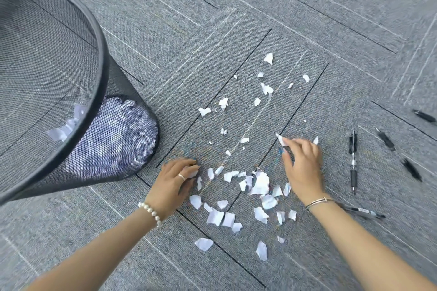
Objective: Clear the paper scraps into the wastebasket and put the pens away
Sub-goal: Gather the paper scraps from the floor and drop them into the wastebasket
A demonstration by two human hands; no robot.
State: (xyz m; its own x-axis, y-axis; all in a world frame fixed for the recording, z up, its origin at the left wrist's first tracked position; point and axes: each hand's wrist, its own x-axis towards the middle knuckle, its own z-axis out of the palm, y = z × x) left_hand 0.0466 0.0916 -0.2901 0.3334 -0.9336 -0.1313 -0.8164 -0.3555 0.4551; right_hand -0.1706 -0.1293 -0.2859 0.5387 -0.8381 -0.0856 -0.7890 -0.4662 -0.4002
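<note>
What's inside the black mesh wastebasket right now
The wastebasket holds a pile of white paper scraps at its bottom, seen through the mesh and over the rim. Anything buried beneath that pile is hidden.

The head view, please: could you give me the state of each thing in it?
wastebasket: tilted, paper already inside.
paper scraps: most scattered loose on the carpet.
left hand: palm down, fingers curled over a scrap.
right hand: pinching a scrap at the fingertips.
pens: five lying on the carpet, untouched.
</note>
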